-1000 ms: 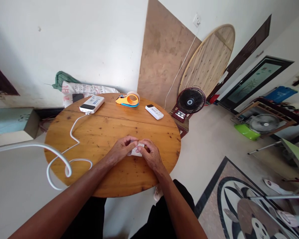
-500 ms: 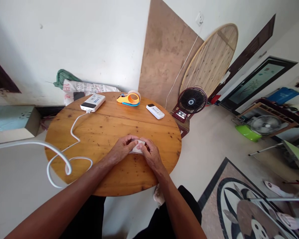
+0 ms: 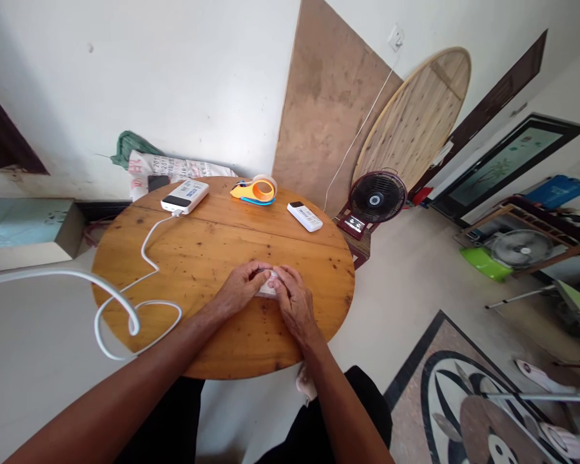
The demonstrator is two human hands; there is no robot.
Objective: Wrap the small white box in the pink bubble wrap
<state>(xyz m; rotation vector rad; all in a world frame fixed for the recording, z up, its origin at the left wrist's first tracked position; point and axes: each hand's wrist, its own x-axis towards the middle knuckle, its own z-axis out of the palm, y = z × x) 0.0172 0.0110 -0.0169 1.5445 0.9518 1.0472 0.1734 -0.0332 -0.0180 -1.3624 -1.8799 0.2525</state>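
My left hand [image 3: 241, 287] and my right hand [image 3: 292, 298] meet near the middle of a round wooden table [image 3: 212, 258]. Between their fingertips lies a small pale folded piece, paper or cloth [image 3: 267, 288], mostly covered by the fingers. Both hands have their fingers bent down and pressed on it, pinching it against the tabletop. I cannot make out exactly what the piece is.
At the table's far side lie a white power bank [image 3: 185, 196] with a white cable [image 3: 145, 258] trailing left, an orange tape dispenser [image 3: 254, 191] and a white remote [image 3: 305, 216]. A small fan [image 3: 377, 198], boards and a round tabletop lean by the wall.
My hands have drawn closer over the pale piece, covering more of it. The view has shifted a little to the left.
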